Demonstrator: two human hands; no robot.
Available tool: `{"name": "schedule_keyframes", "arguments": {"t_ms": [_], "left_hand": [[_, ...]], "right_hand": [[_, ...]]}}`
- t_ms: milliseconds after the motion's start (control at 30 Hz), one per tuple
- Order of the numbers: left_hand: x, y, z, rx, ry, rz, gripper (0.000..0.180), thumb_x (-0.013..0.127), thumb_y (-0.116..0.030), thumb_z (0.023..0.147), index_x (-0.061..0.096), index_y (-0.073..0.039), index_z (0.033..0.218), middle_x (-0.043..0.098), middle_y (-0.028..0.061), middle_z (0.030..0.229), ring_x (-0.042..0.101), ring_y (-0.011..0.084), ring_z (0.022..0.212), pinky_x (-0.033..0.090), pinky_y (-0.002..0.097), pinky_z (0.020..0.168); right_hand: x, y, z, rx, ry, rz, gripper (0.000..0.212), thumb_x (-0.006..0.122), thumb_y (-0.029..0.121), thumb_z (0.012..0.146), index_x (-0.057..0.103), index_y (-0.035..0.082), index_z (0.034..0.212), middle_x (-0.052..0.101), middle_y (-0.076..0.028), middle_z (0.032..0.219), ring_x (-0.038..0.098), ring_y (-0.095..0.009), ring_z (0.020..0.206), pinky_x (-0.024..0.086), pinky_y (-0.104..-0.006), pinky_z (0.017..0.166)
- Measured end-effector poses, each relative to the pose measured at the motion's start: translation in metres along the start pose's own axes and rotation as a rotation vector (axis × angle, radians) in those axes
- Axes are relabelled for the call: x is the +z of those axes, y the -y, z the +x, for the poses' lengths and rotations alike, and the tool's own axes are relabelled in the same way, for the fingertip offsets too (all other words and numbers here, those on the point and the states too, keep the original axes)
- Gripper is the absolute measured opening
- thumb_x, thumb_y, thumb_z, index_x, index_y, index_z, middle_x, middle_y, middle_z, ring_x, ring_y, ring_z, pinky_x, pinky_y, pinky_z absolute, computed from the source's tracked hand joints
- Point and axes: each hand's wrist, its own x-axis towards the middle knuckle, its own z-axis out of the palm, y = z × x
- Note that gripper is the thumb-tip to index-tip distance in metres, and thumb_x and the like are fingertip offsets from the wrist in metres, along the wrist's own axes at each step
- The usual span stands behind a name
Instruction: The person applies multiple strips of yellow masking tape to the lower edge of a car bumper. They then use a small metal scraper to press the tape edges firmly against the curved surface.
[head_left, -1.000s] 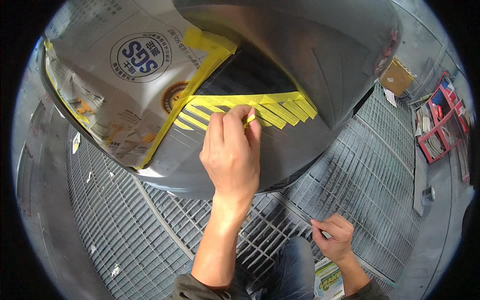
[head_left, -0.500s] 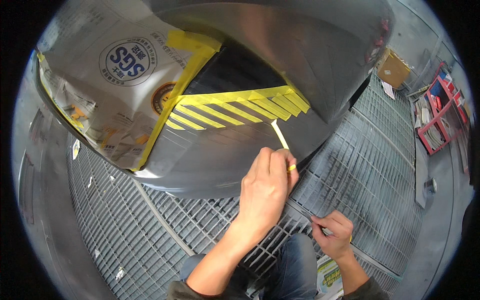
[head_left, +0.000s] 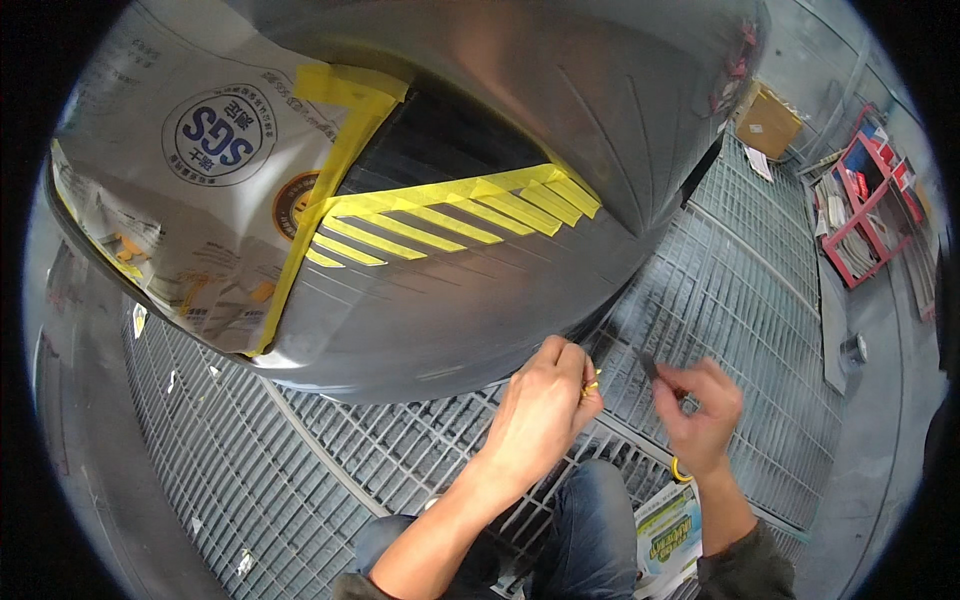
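Note:
My left hand (head_left: pixel 545 400) is closed on a crumpled bit of yellow masking tape (head_left: pixel 592 384), just off the lower edge of a grey curved car body panel (head_left: pixel 430 320). My right hand (head_left: pixel 705 410) pinches a thin dark blade (head_left: pixel 648 364) between thumb and fingers, pointing up toward the panel. A yellow ring, perhaps a tape roll (head_left: pixel 682 470), shows at my right wrist. Slanted yellow tape strips (head_left: pixel 440 228) hang in a row below a longer tape band (head_left: pixel 450 192) on the panel. Fine slanted lines mark the grey surface below them.
Printed masking paper (head_left: pixel 200 60), edged with yellow tape, covers the panel's left part. Metal floor grating (head_left: pixel 740 300) lies below, with paper scraps. A printed packet (head_left: pixel 665 545) lies beside my knee. A red rack (head_left: pixel 860 215) and cardboard box (head_left: pixel 768 120) stand at the right.
The tape strip that hung from the panel to my left hand is off it, now bunched in my fingers. My left hand moved down; my right hand rose, raising the blade.

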Motion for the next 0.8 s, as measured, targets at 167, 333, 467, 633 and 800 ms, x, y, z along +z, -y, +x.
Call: {"name": "schedule_keyframes", "arguments": {"t_ms": [167, 333, 467, 633, 800], "left_hand": [[-0.001, 0.01, -0.002, -0.053, 0.003, 0.039, 0.02, 0.077, -0.004, 0.084, 0.063, 0.0, 0.099, 0.065, 0.0191, 0.094, 0.068, 0.0423, 0.08, 0.056, 0.0467, 0.074], [0.0, 0.003, 0.001, -0.06, -0.093, -0.05, 0.011, 0.071, -0.004, 0.088, 0.063, 0.0, 0.096, 0.066, 0.0203, 0.092, 0.068, 0.0441, 0.081, 0.056, 0.0482, 0.074], [-0.004, 0.004, 0.001, -0.041, -0.111, -0.03, 0.009, 0.069, -0.006, 0.091, 0.064, 0.001, 0.095, 0.066, 0.0222, 0.093, 0.068, 0.046, 0.083, 0.055, 0.0499, 0.075], [-0.01, -0.003, 0.001, -0.076, -0.126, 0.021, 0.018, 0.074, -0.011, 0.091, 0.063, 0.001, 0.083, 0.065, 0.0197, 0.083, 0.067, 0.043, 0.072, 0.055, 0.0496, 0.067], [-0.009, -0.004, 0.002, 0.012, -0.191, 0.063, 0.027, 0.078, -0.013, 0.088, 0.061, 0.0, 0.073, 0.062, 0.0163, 0.076, 0.064, 0.0406, 0.063, 0.053, 0.0481, 0.058]], "right_hand": [[0.019, 0.022, 0.063, -0.257, -0.058, -0.016, 0.023, 0.083, -0.006, 0.077, 0.083, 0.002, 0.098, 0.065, -0.006, 0.074, 0.064, -0.017, 0.061, 0.051, -0.03, 0.056], [0.04, 0.045, 0.114, -0.523, -0.064, -0.016, 0.029, 0.083, -0.005, 0.073, 0.084, 0.006, 0.1, 0.062, -0.002, 0.074, 0.06, -0.018, 0.061, 0.048, -0.0325, 0.055], [0.052, 0.054, 0.136, -0.665, -0.049, -0.041, 0.032, 0.082, -0.002, 0.074, 0.081, 0.009, 0.104, 0.059, -0.001, 0.076, 0.059, -0.019, 0.064, 0.048, -0.0333, 0.056], [0.062, 0.058, 0.149, -0.783, -0.031, -0.127, 0.031, 0.08, 0.003, 0.077, 0.078, 0.013, 0.106, 0.056, -0.001, 0.075, 0.059, -0.021, 0.066, 0.046, -0.0349, 0.055], [0.067, 0.058, 0.153, -0.799, -0.043, -0.163, 0.032, 0.08, 0.005, 0.077, 0.079, 0.014, 0.107, 0.055, 0.0, 0.076, 0.059, -0.021, 0.066, 0.045, -0.0347, 0.055]]}}
